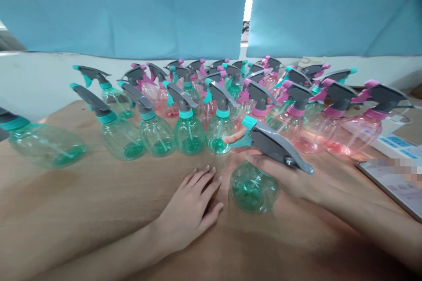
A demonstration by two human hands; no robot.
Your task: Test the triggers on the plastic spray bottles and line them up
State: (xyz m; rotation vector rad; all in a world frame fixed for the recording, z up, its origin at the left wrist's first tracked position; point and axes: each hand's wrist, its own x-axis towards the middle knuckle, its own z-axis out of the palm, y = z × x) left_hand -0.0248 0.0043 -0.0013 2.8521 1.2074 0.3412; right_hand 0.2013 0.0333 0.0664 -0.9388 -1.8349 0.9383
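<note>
My right hand [267, 164] is closed round the neck of a green spray bottle [252, 189] with a grey and teal trigger head. The bottle is tilted, and its lower part is a little blurred. One finger reaches out to the left, below the teal nozzle. My left hand [196, 204] lies palm down on the brown table [108, 215], fingers spread, holding nothing, just left of that bottle. Closest beyond my hands stand a clear green spray bottle [219, 129] and a similar green spray bottle [189, 134].
Several green and pink spray bottles stand in rows across the back; a pink spray bottle [358, 129] is at the right. At far left is another green bottle [49, 142]. A flat tablet-like device [392, 184] lies at the right edge. A blue curtain [132, 9] hangs behind.
</note>
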